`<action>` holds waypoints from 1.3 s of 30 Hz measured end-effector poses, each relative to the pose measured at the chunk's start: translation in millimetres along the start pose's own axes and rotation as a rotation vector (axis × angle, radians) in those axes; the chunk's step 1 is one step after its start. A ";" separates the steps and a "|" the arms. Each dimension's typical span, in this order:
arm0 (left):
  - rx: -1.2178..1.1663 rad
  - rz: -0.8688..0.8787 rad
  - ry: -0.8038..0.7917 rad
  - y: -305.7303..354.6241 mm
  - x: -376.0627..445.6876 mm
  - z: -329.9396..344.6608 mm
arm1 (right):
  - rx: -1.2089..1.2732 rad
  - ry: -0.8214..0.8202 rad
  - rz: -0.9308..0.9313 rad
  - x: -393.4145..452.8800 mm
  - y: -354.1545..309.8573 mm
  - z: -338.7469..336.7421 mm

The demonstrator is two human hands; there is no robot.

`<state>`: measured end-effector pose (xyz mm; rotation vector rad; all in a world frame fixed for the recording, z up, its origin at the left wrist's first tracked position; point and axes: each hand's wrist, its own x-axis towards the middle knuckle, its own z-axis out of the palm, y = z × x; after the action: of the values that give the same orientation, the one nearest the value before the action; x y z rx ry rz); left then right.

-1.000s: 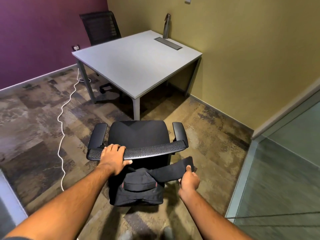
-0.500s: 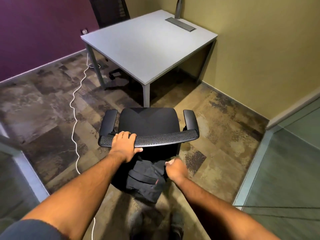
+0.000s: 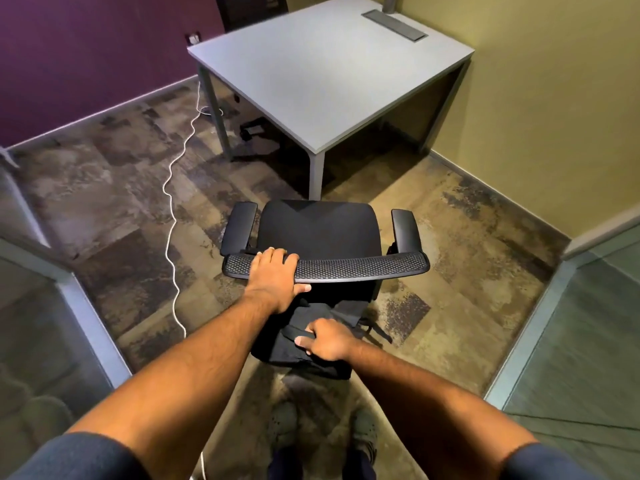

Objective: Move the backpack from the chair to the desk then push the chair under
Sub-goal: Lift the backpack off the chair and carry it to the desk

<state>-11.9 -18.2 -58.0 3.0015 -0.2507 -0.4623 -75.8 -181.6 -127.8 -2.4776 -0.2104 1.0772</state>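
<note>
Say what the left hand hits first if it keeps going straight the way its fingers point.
The left hand lies over the chair's backrest top, fingers pointing toward the desk. Straight on, it passes above the chair seat, then probably meets the desk's near corner; depth is unclear.

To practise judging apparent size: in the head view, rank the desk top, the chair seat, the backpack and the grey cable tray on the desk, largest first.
1. desk top
2. chair seat
3. backpack, partly hidden and nearer the camera, so unsure against the seat
4. cable tray
</note>
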 end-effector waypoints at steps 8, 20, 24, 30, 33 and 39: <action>-0.035 0.033 0.132 -2.1 -1.1 -5.0 | 0.103 0.139 0.061 -8.5 -10.5 -9.8; -0.148 -0.122 -0.029 -37.0 -16.4 -35.9 | 0.086 0.273 -0.058 -38.7 -36.0 -27.9; -0.364 -0.202 0.011 -60.9 -23.7 -42.0 | 0.046 0.281 -0.089 -44.6 -45.0 -37.1; -0.604 -0.390 0.151 -93.4 -28.0 -35.9 | -0.026 0.263 -0.138 -53.8 -54.5 -44.7; -0.706 -0.478 0.209 -110.2 -27.4 -12.9 | -0.048 0.248 -0.155 -58.4 -59.4 -44.9; -0.799 -0.480 0.364 -95.3 -43.4 -4.6 | -0.058 0.222 -0.151 -62.0 -62.1 -41.3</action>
<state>-37.2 83.4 -52.2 2.2557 0.5580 -0.0092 -86.5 -158.0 -34.3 -2.5612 -0.3581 0.7381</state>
